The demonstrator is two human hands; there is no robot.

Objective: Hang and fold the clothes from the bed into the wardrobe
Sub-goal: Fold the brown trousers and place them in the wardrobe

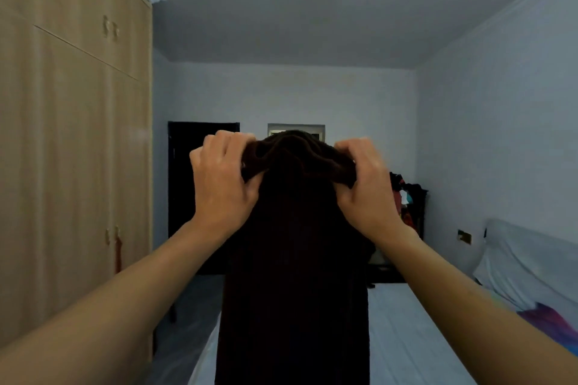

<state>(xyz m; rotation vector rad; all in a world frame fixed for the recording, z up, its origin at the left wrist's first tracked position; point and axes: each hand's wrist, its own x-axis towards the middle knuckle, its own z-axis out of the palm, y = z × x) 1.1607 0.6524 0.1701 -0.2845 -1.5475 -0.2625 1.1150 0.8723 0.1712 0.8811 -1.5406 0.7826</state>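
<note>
A dark brown ribbed garment (294,275) hangs straight down in front of me, held up at chest height over the bed (406,337). My left hand (223,184) grips its bunched top edge on the left. On the right, my right hand (367,187) grips the same bunched edge. The lower end of the garment runs out of the bottom of the view. The tall beige wardrobe (72,150) fills the left side, with its doors closed.
A white pillow (528,262) and a colourful cloth (550,322) lie at the right on the bed. A dark doorway (187,184) stands at the far wall. A dark rack with mixed clothes (409,200) is in the far right corner. A floor strip runs between wardrobe and bed.
</note>
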